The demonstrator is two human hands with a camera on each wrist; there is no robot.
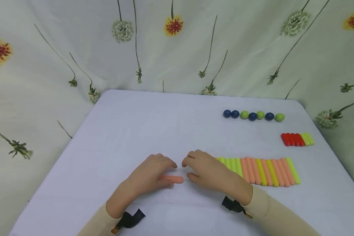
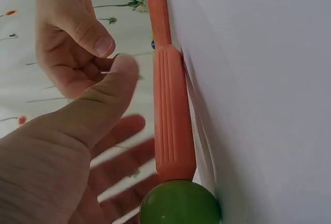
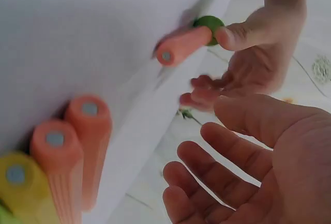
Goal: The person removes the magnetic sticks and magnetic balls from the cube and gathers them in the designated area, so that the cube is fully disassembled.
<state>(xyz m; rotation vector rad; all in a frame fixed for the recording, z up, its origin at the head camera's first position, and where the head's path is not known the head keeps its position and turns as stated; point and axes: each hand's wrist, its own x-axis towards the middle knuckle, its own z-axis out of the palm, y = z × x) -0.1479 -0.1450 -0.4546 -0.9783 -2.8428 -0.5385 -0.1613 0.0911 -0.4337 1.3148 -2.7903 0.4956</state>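
Note:
A ribbed orange toy rod lies on the white table, with a green ball at one end. In the head view my left hand arches over that rod and hides the ball. Its thumb and fingers stand loosely bent, and the left wrist view shows the thumb apart from the rod. My right hand hovers just right of the rod's free end, fingers loosely bent and holding nothing. Another view of its spread fingers comes from the right wrist. Grey discs mark the rod ends there.
Right of my hands runs a row of light green, orange and yellow rods, partly behind my right hand. Short red and light green rods lie farther right. Several dark blue and green balls line the back. A flowered cloth hangs behind the table.

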